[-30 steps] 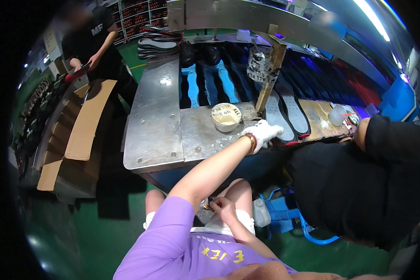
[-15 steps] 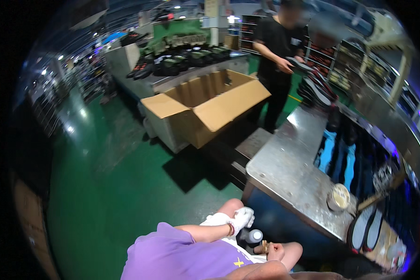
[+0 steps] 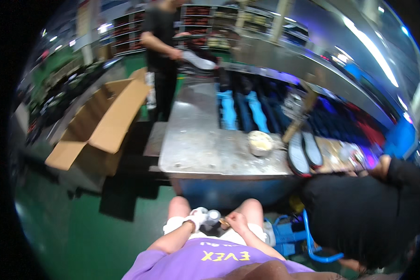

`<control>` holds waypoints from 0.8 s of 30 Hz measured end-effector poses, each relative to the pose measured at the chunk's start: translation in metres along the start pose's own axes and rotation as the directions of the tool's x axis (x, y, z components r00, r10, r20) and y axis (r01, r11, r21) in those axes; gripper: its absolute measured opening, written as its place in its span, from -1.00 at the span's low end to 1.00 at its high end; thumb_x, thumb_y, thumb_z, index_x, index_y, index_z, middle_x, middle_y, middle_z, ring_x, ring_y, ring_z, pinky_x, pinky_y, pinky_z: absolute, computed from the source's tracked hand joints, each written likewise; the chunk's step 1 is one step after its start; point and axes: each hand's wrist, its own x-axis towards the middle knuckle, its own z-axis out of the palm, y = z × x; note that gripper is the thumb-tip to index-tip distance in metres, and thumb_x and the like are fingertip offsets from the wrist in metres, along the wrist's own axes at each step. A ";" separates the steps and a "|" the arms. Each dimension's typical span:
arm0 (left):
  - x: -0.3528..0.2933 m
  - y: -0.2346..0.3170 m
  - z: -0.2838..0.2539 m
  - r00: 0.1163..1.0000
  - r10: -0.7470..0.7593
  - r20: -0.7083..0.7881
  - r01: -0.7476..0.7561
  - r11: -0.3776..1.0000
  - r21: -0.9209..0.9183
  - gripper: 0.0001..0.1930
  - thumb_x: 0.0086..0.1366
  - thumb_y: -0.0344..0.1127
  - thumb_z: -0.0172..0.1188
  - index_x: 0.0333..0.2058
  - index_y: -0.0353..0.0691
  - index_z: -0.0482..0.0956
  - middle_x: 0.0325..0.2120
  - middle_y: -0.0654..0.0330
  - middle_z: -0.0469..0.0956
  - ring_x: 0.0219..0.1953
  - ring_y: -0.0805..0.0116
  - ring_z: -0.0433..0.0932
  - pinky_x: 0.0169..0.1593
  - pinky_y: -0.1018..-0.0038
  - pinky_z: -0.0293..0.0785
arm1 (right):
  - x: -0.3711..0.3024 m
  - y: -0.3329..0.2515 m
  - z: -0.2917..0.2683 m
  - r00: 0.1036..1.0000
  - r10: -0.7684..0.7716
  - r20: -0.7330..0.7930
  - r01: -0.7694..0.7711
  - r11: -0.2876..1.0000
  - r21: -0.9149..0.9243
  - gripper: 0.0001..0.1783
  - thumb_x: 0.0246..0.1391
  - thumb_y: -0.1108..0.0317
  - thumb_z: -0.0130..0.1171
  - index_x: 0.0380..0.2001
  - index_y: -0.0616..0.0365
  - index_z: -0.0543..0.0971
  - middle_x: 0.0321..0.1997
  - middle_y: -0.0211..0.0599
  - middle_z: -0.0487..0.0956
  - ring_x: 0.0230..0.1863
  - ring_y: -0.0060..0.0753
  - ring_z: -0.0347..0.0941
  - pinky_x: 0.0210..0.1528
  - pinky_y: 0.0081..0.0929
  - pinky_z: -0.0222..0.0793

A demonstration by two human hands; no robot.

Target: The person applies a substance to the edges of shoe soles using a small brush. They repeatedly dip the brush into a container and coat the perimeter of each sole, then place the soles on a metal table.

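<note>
My left hand [image 3: 198, 217], in a white glove, rests curled over my lap; what it holds, if anything, cannot be made out. Right beside its fingers is a grey-white bottle-like thing [image 3: 213, 216], seen from its top. My bare right hand [image 3: 238, 222] is closed on a small tan object [image 3: 224, 223], too small and blurred to name. Ahead of my knees stands a metal-topped bench [image 3: 191, 154]. On it are a round tub of pale paste [image 3: 260, 143] and a pair of grey shoe soles [image 3: 304, 153] with dark rims.
An opened cardboard box [image 3: 119, 119] stands left of the bench. Beyond it a person in black [image 3: 161, 51] holds a shoe sole [image 3: 197, 59]. Close on my right sits another person in black [image 3: 364, 214], by a blue stool frame [image 3: 308, 235]. Dark and light-blue pieces [image 3: 228, 109] lie on the bench's rack.
My view has swung right, so the bench is now in front of me and the seated person on the right has come into view. Both hands stay over my lap.
</note>
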 end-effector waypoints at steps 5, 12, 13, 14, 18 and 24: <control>0.014 -0.013 0.015 0.995 -0.090 -0.035 0.084 0.985 -0.149 -0.70 0.13 -0.28 0.27 -0.14 -0.20 0.67 -0.24 0.10 0.70 -0.19 0.22 0.67 -0.11 0.33 0.58 | -0.014 -0.014 -0.015 0.999 -0.030 -0.038 0.030 1.000 0.000 -0.75 0.02 0.17 0.31 -0.44 0.16 0.68 -0.46 -0.15 0.68 -0.36 -0.19 0.66 -0.22 -0.28 0.52; 0.000 -0.010 0.008 0.999 -0.018 -0.036 0.016 0.998 -0.064 -0.72 0.15 -0.18 0.22 -0.19 -0.12 0.72 -0.25 0.02 0.70 -0.12 0.08 0.67 -0.07 0.26 0.56 | -0.016 -0.017 0.002 0.996 -0.082 -0.037 0.083 0.997 0.006 -0.78 0.05 0.23 0.33 -0.44 0.19 0.70 -0.47 -0.18 0.69 -0.39 -0.27 0.67 -0.25 -0.36 0.55; 0.000 -0.015 0.009 0.997 -0.012 -0.074 0.006 0.997 -0.079 -0.73 0.16 -0.20 0.21 -0.20 -0.11 0.73 -0.25 0.01 0.70 -0.11 0.03 0.66 -0.07 0.24 0.55 | -0.016 -0.017 0.004 0.994 -0.104 -0.036 0.104 0.995 0.001 -0.77 0.05 0.23 0.33 -0.43 0.19 0.70 -0.47 -0.18 0.69 -0.39 -0.28 0.67 -0.25 -0.37 0.56; 0.004 -0.017 0.007 0.998 -0.038 -0.056 0.037 0.999 -0.033 -0.72 0.17 -0.19 0.20 -0.17 -0.09 0.72 -0.22 0.00 0.70 -0.10 0.03 0.66 -0.05 0.25 0.55 | -0.016 -0.019 0.006 0.990 -0.134 -0.041 0.137 0.989 0.062 -0.75 0.06 0.20 0.33 -0.40 0.20 0.70 -0.48 -0.19 0.69 -0.39 -0.31 0.66 -0.25 -0.39 0.56; -0.018 0.019 0.010 0.997 -0.038 -0.074 0.046 0.992 0.115 -0.70 0.19 -0.17 0.21 -0.13 -0.08 0.71 -0.16 0.01 0.69 -0.07 0.03 0.66 -0.03 0.24 0.56 | -0.025 -0.026 -0.012 0.994 -0.104 -0.036 0.107 0.990 0.094 -0.72 0.07 0.18 0.34 -0.36 0.21 0.69 -0.48 -0.20 0.68 -0.40 -0.38 0.64 -0.28 -0.42 0.53; -0.015 0.003 0.007 0.987 -0.072 -0.143 0.082 0.995 0.062 -0.72 0.20 -0.17 0.22 -0.15 -0.08 0.72 -0.17 0.01 0.69 -0.06 0.03 0.66 0.00 0.23 0.55 | -0.019 -0.031 -0.008 0.990 -0.140 0.007 0.139 0.987 0.084 -0.74 0.09 0.21 0.33 -0.36 0.21 0.69 -0.47 -0.21 0.69 -0.40 -0.37 0.64 -0.27 -0.42 0.53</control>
